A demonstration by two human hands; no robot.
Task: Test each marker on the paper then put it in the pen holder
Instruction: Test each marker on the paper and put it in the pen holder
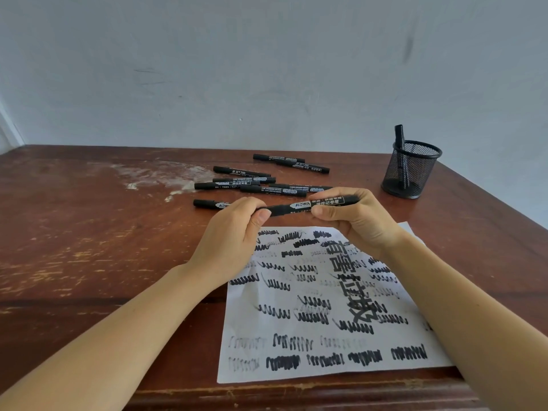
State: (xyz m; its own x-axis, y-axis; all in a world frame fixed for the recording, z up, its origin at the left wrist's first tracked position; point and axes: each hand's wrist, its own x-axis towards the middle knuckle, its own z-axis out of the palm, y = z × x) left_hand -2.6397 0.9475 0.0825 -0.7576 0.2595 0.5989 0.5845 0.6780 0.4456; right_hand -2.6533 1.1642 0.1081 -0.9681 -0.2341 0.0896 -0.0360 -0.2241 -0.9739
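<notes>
Black marker (299,206), white label, capped

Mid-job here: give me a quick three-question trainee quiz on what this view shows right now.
1. True or false: the mesh pen holder already has a marker in it.
2. Which hands grip the held marker? A) left hand only B) right hand only C) both
3. Fill in: the paper under the hands is covered with black ____.

Key
1. True: one marker stands in the holder.
2. C: the left hand holds one end, and the right hand holds the labelled barrel.
3. Scribbles: test strokes fill most of the sheet. Other markers lie loose on the table beyond the hands.
</notes>
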